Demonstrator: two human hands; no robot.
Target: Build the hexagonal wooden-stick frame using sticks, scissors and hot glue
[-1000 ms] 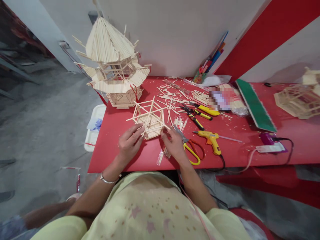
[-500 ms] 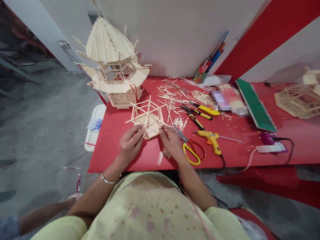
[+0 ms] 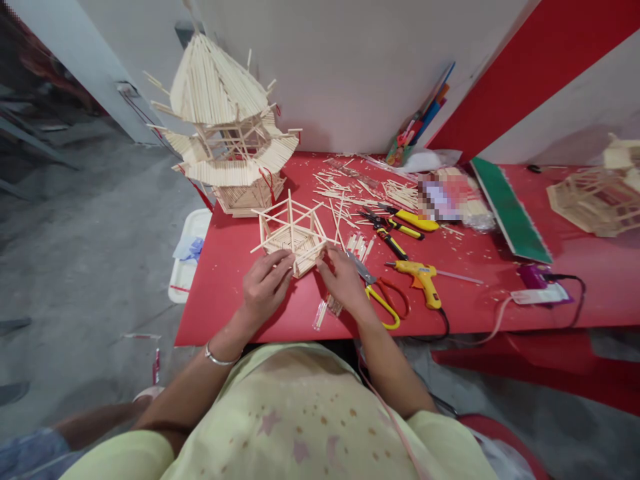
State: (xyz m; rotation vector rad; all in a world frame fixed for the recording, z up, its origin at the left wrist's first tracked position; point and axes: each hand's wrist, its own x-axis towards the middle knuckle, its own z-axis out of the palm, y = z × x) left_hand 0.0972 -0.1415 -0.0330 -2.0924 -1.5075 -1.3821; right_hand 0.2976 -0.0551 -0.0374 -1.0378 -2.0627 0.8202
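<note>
A small hexagonal frame of thin wooden sticks (image 3: 296, 235) stands on the red table, with spoke-like sticks across its top. My left hand (image 3: 267, 283) grips its near left side, fingers pinched at a corner. At the near right corner my right hand (image 3: 343, 277) pinches the frame between thumb and fingers. The fingertips partly hide the joints there. Close to my right hand lie scissors (image 3: 383, 303) with one yellow and one red handle, and small plastic packs of sticks (image 3: 327, 310). Behind the frame rises a larger stick-built pagoda (image 3: 225, 133).
Loose sticks (image 3: 345, 187) are scattered at the back. Pliers (image 3: 393, 240), a yellow glue gun (image 3: 423, 277) with its cord, a green board (image 3: 510, 210) and another stick model (image 3: 595, 200) lie to the right. A white tray (image 3: 177, 283) is beyond the table's left edge.
The stick frame has turned slightly between my hands, its back upright shifting left. Both hands have moved a little with it and keep their hold.
</note>
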